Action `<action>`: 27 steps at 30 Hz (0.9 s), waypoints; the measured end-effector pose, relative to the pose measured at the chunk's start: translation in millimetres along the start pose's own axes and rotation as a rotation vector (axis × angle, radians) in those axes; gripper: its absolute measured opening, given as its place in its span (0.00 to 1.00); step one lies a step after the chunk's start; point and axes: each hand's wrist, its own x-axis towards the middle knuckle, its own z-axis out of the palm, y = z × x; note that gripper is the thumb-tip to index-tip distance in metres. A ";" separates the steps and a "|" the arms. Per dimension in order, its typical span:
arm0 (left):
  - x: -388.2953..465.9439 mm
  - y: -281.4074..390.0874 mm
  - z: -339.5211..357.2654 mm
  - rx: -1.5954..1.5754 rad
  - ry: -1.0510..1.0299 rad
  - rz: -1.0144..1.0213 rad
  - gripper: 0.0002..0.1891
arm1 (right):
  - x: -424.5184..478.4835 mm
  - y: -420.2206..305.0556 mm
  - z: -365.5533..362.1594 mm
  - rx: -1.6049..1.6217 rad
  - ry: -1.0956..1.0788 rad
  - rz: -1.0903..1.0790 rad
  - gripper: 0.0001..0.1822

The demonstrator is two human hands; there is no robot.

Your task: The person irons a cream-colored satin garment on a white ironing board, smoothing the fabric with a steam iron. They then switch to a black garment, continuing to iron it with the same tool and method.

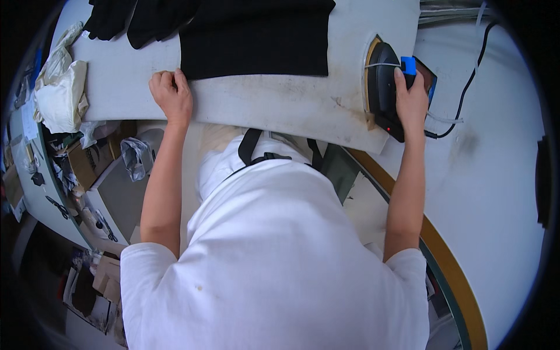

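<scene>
In the head view, black fabric (pixel 258 43) lies flat across a pale, stained ironing board (pixel 280 100). My left hand (pixel 172 94) rests at the near left corner of this fabric, fingers curled, with thumb and forefinger closed on its edge. A dark electric iron (pixel 384 83) stands at the right end of the board, its tip pointing away from me. Around its handle, by a blue part, my right hand (pixel 411 98) is wrapped. A small red light glows at the heel of the iron. The iron is apart from the fabric; its soleplate is mostly hidden.
More black fabric pieces (pixel 153 22) lie at the far left of the board. Crumpled cream cloth (pixel 63 96) hangs over its left end. The iron's black cord (pixel 470 78) curves over a white surface (pixel 490 175) at right. Scissors (pixel 57 206) and cardboard boxes (pixel 87 164) are at left.
</scene>
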 end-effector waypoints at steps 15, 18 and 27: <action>-7.9 2.0 -3.0 0.061 -0.024 -0.001 0.09 | -79.1 -145.0 0.5 0.176 -0.504 0.054 0.22; -7.7 3.0 -5.8 0.094 -0.030 -0.005 0.09 | -84.1 -129.4 -2.2 0.251 -0.482 0.130 0.21; -5.3 7.9 -7.3 0.063 -0.018 -0.034 0.08 | -70.1 -240.6 25.8 0.214 -0.660 -0.302 0.22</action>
